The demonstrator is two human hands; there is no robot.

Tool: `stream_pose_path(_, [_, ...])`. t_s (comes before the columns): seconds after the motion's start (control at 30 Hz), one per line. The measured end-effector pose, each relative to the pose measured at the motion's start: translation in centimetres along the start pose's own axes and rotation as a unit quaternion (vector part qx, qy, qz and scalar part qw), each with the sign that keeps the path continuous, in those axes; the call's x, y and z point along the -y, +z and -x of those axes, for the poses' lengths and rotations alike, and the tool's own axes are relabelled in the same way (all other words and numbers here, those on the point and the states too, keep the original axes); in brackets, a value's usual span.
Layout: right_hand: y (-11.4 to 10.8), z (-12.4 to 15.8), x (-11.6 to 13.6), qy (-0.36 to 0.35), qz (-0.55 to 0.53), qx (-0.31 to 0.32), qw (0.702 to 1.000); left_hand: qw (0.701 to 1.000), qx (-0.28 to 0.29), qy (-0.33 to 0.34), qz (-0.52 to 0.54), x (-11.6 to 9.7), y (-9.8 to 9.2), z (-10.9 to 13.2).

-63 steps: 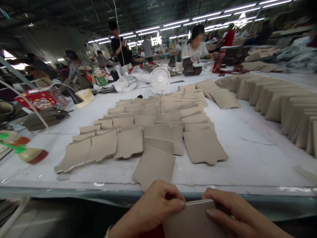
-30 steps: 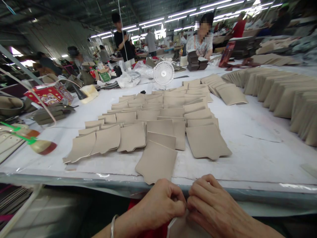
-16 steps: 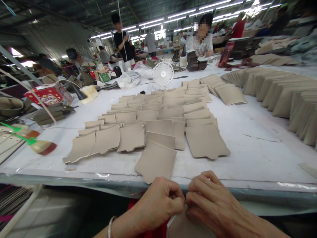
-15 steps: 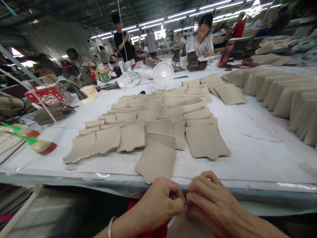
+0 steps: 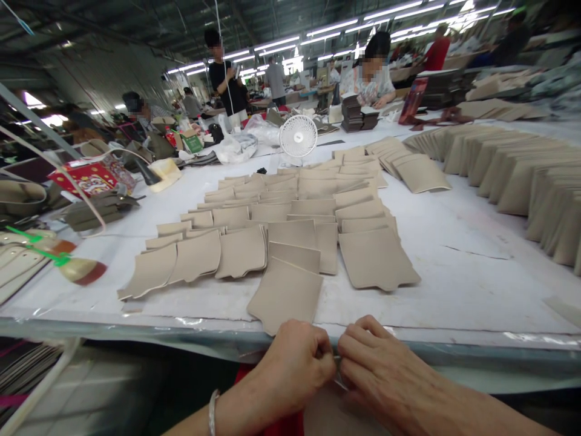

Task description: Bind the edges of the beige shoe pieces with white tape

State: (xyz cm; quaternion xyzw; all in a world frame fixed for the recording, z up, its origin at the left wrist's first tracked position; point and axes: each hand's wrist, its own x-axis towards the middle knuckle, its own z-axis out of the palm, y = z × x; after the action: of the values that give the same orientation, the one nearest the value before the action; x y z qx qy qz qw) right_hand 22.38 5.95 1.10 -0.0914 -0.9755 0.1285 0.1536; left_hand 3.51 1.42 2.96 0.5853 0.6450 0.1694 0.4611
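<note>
Seen from the meeting fingertips, with twelve o'clock pointing away from the wearer, the tan panel point(image 5: 338, 415) lies at six o'clock, in front of the near rim of the tabletop point(image 5: 454, 303) and partly cut off by the bottom of the view. The left hand point(image 5: 297, 357) comes in from about eight o'clock, thumb and forefinger pressed together in a pinch that seems to take the panel's far edge. The right hand point(image 5: 379, 363) comes from four o'clock, its bent fingers closed over the same edge; its thumb is mostly hidden, so how firm that grip is I cannot tell

The two grips sit almost touching, which leaves the panel's lower part without visible support: if one pinch slackens, the piece could swing or slip, and uneven pressure could crease or skew its edge. At eleven o'clock a loose panel point(image 5: 288, 293) lies with its near corner by the tabletop's rim, just beyond the left knuckles; a lifted wrist could knock it askew. At one o'clock the standing row of panels point(image 5: 494, 163) leans closely together, and a bump there could topple several
</note>
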Motion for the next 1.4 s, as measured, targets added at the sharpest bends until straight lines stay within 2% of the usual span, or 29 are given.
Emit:
stream_pose_path(0.13, [-2.2, 0.4, 1.6, -0.016, 0.038, -0.026, 0.999, 0.998, -0.040, 0.004, -0.041, -0.7, -1.1, -0.1])
stream_pose_path(0.27, [-4.2, 0.0, 1.9, -0.066, 0.016, -0.098, 0.993, 0.999, -0.024, 0.033, -0.018, -2.8, -3.3, -0.1])
stream_pose_path(0.37, [-5.4, -0.6, 1.7, -0.075, -0.026, -0.137, 0.987, 0.997, 0.042, 0.060, 0.015, -3.6, -4.1, -0.5])
stream_pose_path(0.47, [-5.2, -0.3, 1.6, -0.040, -0.065, -0.091, 0.993, 0.981, 0.154, 0.086, 0.084, -2.3, -2.9, -0.8])
stream_pose_path(0.53, [-4.1, 0.6, 1.7, 0.009, -0.083, -0.062, 0.995, 0.971, 0.179, 0.091, 0.131, -0.8, -1.7, -0.8])
stream_pose_path(0.63, [-2.0, 2.3, 1.8, 0.096, -0.108, -0.042, 0.989, 0.972, 0.158, 0.087, 0.151, 0.6, -0.8, 0.1])
stream_pose_path(0.7, [-1.0, 3.0, 1.9, 0.141, -0.129, -0.033, 0.981, 0.976, 0.148, 0.090, 0.129, 0.7, -1.2, 1.0])
stream_pose_path(0.8, [-0.1, 3.2, 1.8, 0.171, -0.169, -0.012, 0.971, 0.986, 0.132, 0.078, 0.063, 0.4, -1.9, 2.4])
stream_pose_path(1.0, [1.0, 2.3, 1.6, 0.178, -0.185, 0.036, 0.966, 0.990, 0.051, 0.094, -0.086, 1.9, -0.7, 3.0])
stream_pose_path(1.13, [1.4, 2.0, 1.6, 0.186, -0.177, 0.059, 0.965, 0.990, 0.045, 0.114, -0.073, 2.6, -0.2, 2.8])
stream_pose_path(1.3, [1.4, 2.4, 1.6, 0.172, -0.153, 0.073, 0.970, 0.986, 0.061, 0.131, -0.082, 2.2, -0.3, 3.2])
stream_pose_path(1.4, [1.8, 2.5, 1.7, 0.172, -0.142, 0.077, 0.972, 0.984, 0.061, 0.142, -0.093, 2.3, 0.3, 3.2])
